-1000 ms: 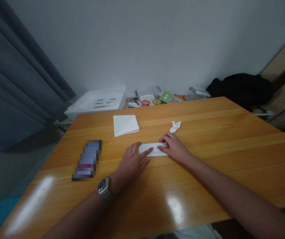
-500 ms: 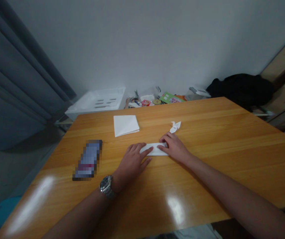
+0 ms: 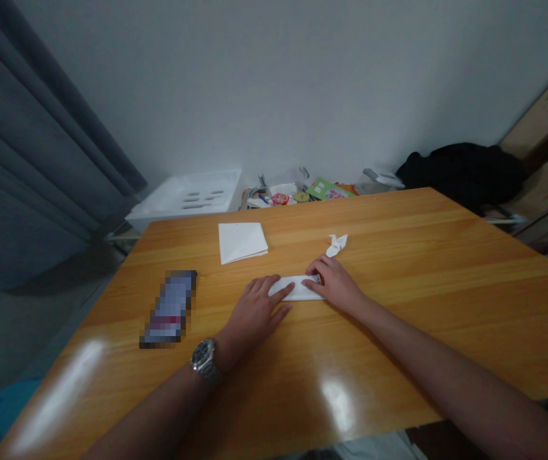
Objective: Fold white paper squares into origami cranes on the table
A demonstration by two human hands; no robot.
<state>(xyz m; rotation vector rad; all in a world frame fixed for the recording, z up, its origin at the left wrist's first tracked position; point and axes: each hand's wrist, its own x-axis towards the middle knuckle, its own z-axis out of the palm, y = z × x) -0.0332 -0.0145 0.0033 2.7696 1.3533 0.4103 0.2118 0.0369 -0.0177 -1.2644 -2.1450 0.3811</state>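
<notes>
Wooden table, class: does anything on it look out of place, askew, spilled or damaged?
The phone-like slab at the left looks odd: coarse square blocks obscure it. The folded white sheet has layers that don't line up at its lower right. No spill shows around the paper strip.

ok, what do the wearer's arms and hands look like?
Left hand and right hand are ungloved; no sleeves show on the forearms. The left wears a silver wristwatch with a dark round dial and metal bracelet; no watch on the right.
</notes>
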